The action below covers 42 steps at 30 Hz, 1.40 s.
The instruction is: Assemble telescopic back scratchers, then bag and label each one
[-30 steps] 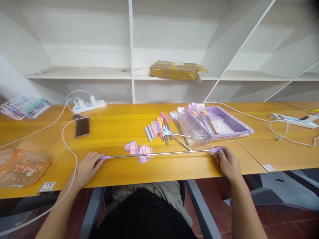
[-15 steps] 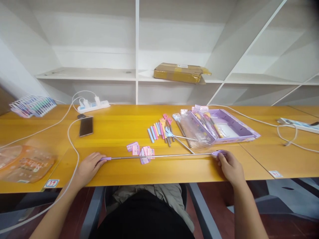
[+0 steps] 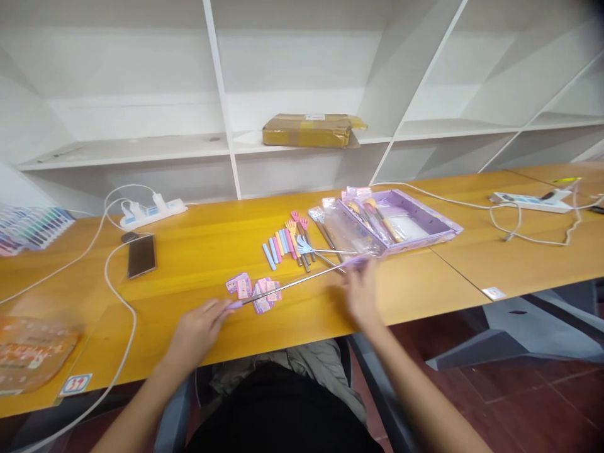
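A telescopic back scratcher (image 3: 302, 280) with a thin metal rod is stretched between my hands above the table. My left hand (image 3: 202, 324) is closed on its purple grip. The purple claw end is in my right hand (image 3: 362, 290), which is smeared by motion. Beyond the rod lie several more back scratchers, among them a blue-clawed one (image 3: 306, 248) with its rod pulled out. Loose coloured grips (image 3: 279, 245) lie in a row beside them. Small pink and purple cards (image 3: 262, 296) lie under the rod near my left hand.
A purple box (image 3: 425, 221) holds bagged back scratchers at the right. A phone (image 3: 141, 257) and a power strip (image 3: 153, 214) are at the left, with a white cable crossing the table. An orange plastic bag (image 3: 35, 352) lies front left. A cardboard box (image 3: 309, 131) rests on the shelf.
My hands have come closer together, and the back scratcher's rod is shorter and now slants up to the right. My view has turned somewhat to the right.
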Available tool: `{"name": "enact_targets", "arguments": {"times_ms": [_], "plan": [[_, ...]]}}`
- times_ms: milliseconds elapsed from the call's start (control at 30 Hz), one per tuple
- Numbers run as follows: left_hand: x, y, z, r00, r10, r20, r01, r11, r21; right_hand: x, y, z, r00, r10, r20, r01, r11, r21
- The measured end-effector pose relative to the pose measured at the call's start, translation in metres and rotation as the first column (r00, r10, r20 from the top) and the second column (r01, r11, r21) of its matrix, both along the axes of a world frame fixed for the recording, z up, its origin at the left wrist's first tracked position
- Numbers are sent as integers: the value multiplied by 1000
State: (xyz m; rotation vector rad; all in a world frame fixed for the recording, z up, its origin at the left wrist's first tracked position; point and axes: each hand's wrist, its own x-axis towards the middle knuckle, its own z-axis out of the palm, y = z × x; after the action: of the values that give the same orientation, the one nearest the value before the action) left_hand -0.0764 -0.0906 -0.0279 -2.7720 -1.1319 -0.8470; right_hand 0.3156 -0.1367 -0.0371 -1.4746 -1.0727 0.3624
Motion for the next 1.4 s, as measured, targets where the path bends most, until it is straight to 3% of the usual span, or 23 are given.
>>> {"name": "enact_targets", "arguments": {"times_ms": [100, 167, 267, 400, 467, 500, 567, 600, 667, 733, 800, 900, 1100, 1200, 1300, 1400], "plan": [[43, -4, -2, 997, 31, 77, -27, 998, -51, -84, -6, 7, 951, 310, -17, -310, 951, -13], [54, 0, 6, 994, 81, 67, -71, 987, -148, -97, 0, 16, 895, 437, 87, -430, 899, -84], [52, 18, 29, 992, 124, -35, -129, 935, -330, -68, 27, 43, 740, 611, 282, -550, 790, -270], [54, 54, 53, 997, 7, -76, -46, 848, -528, -19, 80, 76, 530, 722, 444, -656, 681, -324], [62, 72, 54, 999, -37, -27, 14, 802, -597, -1, 105, 80, 502, 671, 545, -596, 725, -345], [66, 79, 51, 1000, -25, 17, 30, 788, -614, 9, 115, 78, 540, 596, 595, -505, 794, -337], [74, 86, 41, 989, 65, 134, 31, 789, -614, 30, 131, 67, 650, 323, 688, -175, 944, -278], [77, 87, 35, 974, 119, 192, 23, 793, -609, 42, 137, 60, 662, 169, 730, 25, 969, -247], [82, 82, 24, 945, 178, 274, 32, 783, -621, 65, 141, 46, 593, -12, 805, 330, 916, -229], [86, 73, 17, 933, 168, 318, 82, 761, -643, 87, 140, 34, 521, -17, 853, 460, 847, -265], [89, 66, 14, 925, 127, 357, 145, 753, -642, 104, 135, 28, 513, 4, 858, 501, 811, -303], [89, 63, 17, 911, 83, 404, 194, 778, -597, 122, 129, 24, 573, -31, 819, 514, 791, -330], [80, 70, 19, 903, 117, 413, 154, 809, -567, 131, 132, 21, 631, -107, 769, 503, 811, -300], [80, 73, 16, 845, 142, 515, 188, 823, -536, 130, 136, 24, 717, -155, 680, 468, 829, -305], [82, 74, 13, 771, 131, 623, 248, 839, -484, 117, 135, 41, 816, -243, 524, 371, 916, -153], [81, 76, 14, 783, 116, 611, 280, 812, -512, 77, 126, 68, 862, -224, 454, 198, 975, 105]]}}
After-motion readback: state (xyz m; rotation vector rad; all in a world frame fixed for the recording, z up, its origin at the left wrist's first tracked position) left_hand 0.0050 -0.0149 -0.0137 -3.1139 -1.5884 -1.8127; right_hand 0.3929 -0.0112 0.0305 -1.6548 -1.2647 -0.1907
